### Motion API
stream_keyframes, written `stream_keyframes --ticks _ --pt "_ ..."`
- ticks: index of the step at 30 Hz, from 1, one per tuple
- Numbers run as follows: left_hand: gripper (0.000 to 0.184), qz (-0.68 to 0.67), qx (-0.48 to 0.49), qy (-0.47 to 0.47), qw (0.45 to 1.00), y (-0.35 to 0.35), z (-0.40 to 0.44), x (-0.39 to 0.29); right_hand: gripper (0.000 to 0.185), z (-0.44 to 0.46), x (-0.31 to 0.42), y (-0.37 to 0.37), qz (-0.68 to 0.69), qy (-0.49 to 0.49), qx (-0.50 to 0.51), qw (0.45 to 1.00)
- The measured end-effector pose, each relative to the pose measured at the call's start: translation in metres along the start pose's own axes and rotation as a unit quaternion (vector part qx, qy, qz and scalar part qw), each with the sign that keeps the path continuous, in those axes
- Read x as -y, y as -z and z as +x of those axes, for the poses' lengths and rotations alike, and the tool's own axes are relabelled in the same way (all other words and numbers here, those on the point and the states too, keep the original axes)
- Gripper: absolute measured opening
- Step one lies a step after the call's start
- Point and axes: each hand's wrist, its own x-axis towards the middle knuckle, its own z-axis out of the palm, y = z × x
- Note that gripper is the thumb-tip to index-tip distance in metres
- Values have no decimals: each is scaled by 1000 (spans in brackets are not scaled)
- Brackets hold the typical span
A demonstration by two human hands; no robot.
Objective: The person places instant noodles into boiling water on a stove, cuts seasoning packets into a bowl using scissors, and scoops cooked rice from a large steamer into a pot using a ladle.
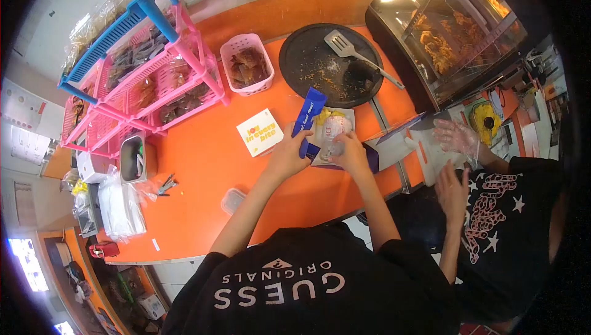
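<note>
From the camera on the wearer's head I look down on an orange bench (pixel 191 212), its near edge running just ahead of the wearer's black shirt. Close to that edge, towards the bench's right end, sits an open box (pixel 321 156) with a pale lining; inside it are some yellow food (pixel 333 113) and a clear wrapped packet (pixel 334 131) with red print. My left hand (pixel 290 152) is closed around the lower part of a blue printed panel (pixel 309 115), which stands up at the box's left side; I cannot tell whether the two are joined. My right hand (pixel 351 152) has its fingers bent against the wrapped packet, but I cannot tell whether they grip it or only press. Just left of the panel lies a white carton (pixel 260 132) lettered in yellow. Along the bench's far edge are a pink basket (pixel 247 64) of brown pieces and a round dark tray (pixel 308 58) strewn with crumbs, a slotted spatula (pixel 342 44) lying across it. A pink and blue rack (pixel 161 98) fills the far left corner. Beyond the right end, a co-worker holds out one hand in a clear glove (pixel 458 139), fingers spread.
</note>
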Motion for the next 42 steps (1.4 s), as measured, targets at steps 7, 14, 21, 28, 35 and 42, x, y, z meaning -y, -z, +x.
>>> stream_keyframes --ticks 7,14,21,28,35,42 --pt "60 5 -18 -12 1000 -2 -2 5 48 -2 -26 -4 96 145 22 984" --pt "63 -21 72 -3 997 15 3 17 49 1 -19 3 142 106 71 982" --pt "65 -14 48 -6 999 18 1 21 45 -29 -23 -26 55 80 -77 992" --pt "66 6 76 3 997 21 2 10 45 -20 -32 -59 242 -59 -101 963" --pt "64 -8 54 -13 998 17 3 19 38 -36 -23 -59 107 73 -133 983" --pt "65 -10 19 2 1000 13 -8 18 36 -39 16 -24 -28 66 2 997"
